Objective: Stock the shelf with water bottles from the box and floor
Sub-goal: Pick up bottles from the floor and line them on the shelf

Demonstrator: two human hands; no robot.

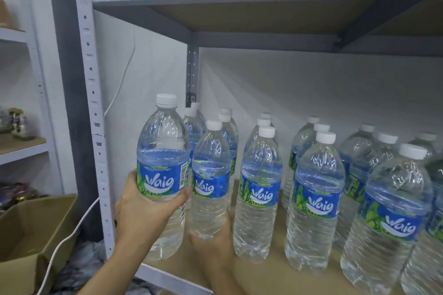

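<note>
Your left hand (146, 208) grips a water bottle (163, 141) at the lower edge of its blue label, fingers curled round it. The bottle is upright, white cap on, at the front left corner of the shelf (266, 278), just beside the grey post (93, 103). You cannot tell whether its base touches the board. Your right hand (215, 246) grasps a second bottle (211, 189) low on its body, just right of the first. The hand is cupped round the bottom part and the fingertips are hidden behind the clear plastic. Rows of standing bottles (314, 199) fill the shelf to the right and toward the back wall. An open cardboard box (36, 223) sits lower left, off the shelf, with a white cable (72, 230) running down past it.
</note>
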